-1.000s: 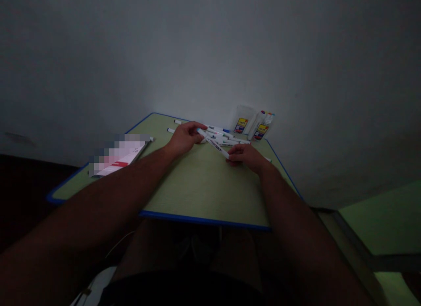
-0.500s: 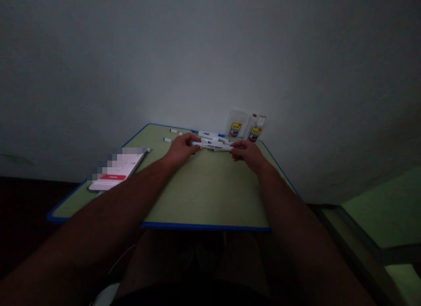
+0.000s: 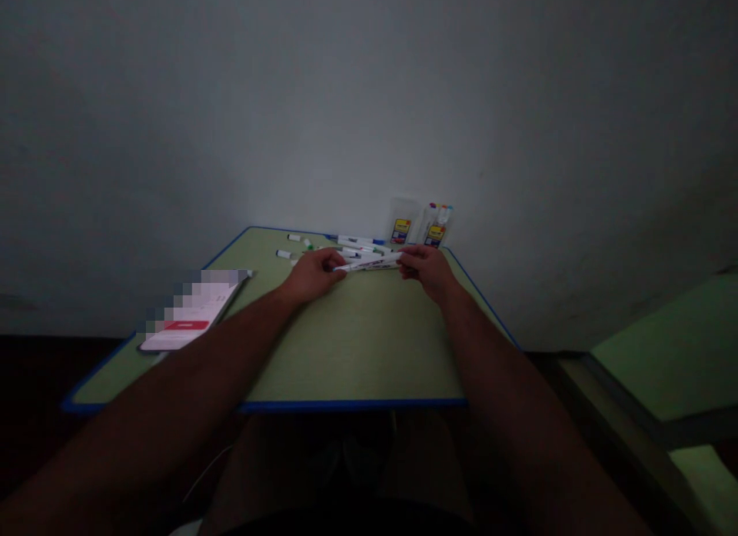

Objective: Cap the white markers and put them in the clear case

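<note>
A white marker (image 3: 376,261) spans the gap between my hands, tilted with its right end a little higher. My left hand (image 3: 314,275) pinches the left end between thumb and fingers. At the other end my right hand (image 3: 427,268) has its fingers closed round the barrel. Several more white markers (image 3: 360,241) lie in a loose pile just behind, partly hidden by my fingers. Small loose caps rest left of the pile, among them a dark-ended cap (image 3: 284,254) and a green-ended cap (image 3: 307,244).
A clear plastic case (image 3: 402,227) stands against the wall at the table's back edge. Beside it is a second clear case (image 3: 436,232) with colour-tipped markers inside. A phone (image 3: 187,313) lies on the left of the blue-edged table (image 3: 351,351), near my left forearm.
The marker between my hands has tilted, its right end now higher. A light blue part seen near my left fingertips before no longer shows. The whole view has shifted slightly.
</note>
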`<action>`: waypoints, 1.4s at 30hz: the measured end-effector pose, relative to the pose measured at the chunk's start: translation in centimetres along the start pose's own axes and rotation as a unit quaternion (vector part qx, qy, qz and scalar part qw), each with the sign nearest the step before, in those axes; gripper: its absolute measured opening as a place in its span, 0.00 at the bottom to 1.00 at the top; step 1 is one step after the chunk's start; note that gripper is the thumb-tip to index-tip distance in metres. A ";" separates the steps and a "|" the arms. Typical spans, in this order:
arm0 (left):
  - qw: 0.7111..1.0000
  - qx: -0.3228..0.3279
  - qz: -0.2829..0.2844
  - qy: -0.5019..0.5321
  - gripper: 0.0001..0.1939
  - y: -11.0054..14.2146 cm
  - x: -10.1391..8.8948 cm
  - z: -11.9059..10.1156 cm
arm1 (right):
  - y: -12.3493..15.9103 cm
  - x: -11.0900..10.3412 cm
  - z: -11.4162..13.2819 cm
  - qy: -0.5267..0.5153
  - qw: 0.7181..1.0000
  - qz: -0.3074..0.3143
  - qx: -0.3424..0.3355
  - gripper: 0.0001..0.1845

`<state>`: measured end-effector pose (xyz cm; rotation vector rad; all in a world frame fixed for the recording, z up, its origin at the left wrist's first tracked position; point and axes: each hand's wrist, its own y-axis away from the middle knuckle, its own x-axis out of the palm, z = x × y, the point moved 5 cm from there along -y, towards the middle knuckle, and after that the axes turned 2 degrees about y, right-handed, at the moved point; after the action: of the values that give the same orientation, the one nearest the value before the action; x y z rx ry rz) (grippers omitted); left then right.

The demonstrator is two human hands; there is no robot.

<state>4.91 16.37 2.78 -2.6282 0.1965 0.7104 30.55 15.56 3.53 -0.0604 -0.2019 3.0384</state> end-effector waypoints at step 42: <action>0.936 0.177 0.204 -0.225 0.22 1.0 2.7 -1.4 | -1.6 -5.1 2.9 -0.087 0.969 -0.230 0.008 0.04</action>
<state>7.59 14.79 2.16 -2.0328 0.6760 1.2588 35.68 16.23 6.80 0.2249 -0.1756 2.5800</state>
